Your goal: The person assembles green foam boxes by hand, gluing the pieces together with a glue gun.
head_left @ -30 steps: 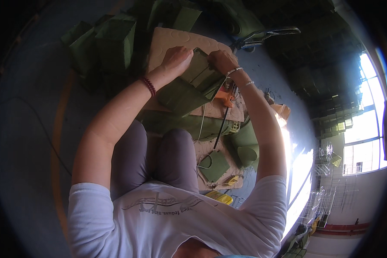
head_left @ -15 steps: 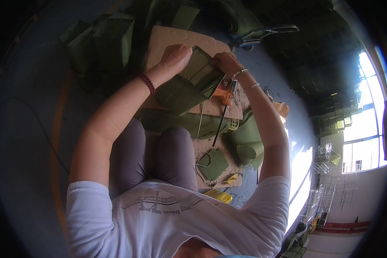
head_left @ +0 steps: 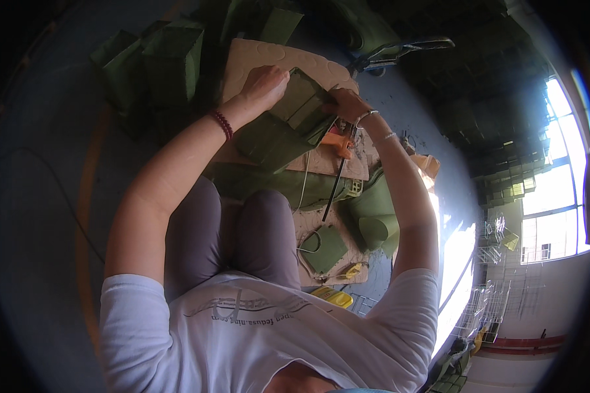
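Observation:
A green box [head_left: 269, 143] of sheet material lies tilted over a tan board, its open mouth toward the far side and a paler inside showing. At its far left rim is my left hand [head_left: 267, 85], fingers curled closed on the edge. My right hand [head_left: 349, 105] bends over the right rim, fingers closed on the wall; the fingertips are partly hidden behind the material. Just below the right hand, an orange tool [head_left: 338, 143] with a long black rod and a pale cord rests on the tan board [head_left: 255, 56].
More green boxes [head_left: 172, 59] stand at the far left. Green sheets [head_left: 373, 203], a flat green piece [head_left: 325, 250] and a yellow object [head_left: 333, 297] lie right of my knees. Stacked green pieces [head_left: 478, 98] fill the far right, near a window. A cable crosses the floor at left.
My right hand has shifted slightly right and down along the rim. The left hand has moved a little up and left, still on the edge. The box has shifted slightly.

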Tool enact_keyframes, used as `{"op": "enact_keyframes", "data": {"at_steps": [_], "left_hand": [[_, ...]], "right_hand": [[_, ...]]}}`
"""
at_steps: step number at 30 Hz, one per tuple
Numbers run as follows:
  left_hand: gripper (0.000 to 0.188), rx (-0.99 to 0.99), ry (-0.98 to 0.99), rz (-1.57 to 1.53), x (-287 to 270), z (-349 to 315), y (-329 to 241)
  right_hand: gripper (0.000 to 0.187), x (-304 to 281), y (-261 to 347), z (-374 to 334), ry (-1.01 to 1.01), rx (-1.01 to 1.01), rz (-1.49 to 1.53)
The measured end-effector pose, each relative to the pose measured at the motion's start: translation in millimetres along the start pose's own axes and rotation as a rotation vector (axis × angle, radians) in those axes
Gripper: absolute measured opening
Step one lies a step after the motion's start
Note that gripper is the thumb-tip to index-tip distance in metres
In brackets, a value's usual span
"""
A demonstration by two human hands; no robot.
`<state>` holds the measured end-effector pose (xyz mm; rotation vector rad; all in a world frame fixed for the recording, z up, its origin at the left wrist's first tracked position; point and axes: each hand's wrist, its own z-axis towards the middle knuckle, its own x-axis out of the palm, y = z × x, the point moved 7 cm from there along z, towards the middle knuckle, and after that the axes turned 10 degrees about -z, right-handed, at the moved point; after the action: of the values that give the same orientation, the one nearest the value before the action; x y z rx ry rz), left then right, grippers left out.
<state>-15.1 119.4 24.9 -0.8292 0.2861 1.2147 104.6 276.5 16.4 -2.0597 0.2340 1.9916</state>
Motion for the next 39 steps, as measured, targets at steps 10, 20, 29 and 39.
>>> {"op": "enact_keyframes", "data": {"at_steps": [10,20,29,39], "left_hand": [[0.017,0.000,-0.043,-0.048,-2.9,0.4,5.6],[0.018,-0.018,0.200,0.036,-1.8,36.8,24.8],[0.025,-0.003,0.247,0.176,11.1,49.7,52.9],[0.024,0.199,0.144,0.230,2.5,65.8,3.9]], "right_hand": [[0.025,-22.9,8.1,-2.6,0.035,-0.039,0.272],[0.022,-23.4,2.8,-6.2,-0.226,0.076,0.045],[0.021,38.1,-79.7,-53.6,-0.415,0.434,1.024],[0.017,314.5,-77.4,-147.3,0.017,0.858,1.669]]}}
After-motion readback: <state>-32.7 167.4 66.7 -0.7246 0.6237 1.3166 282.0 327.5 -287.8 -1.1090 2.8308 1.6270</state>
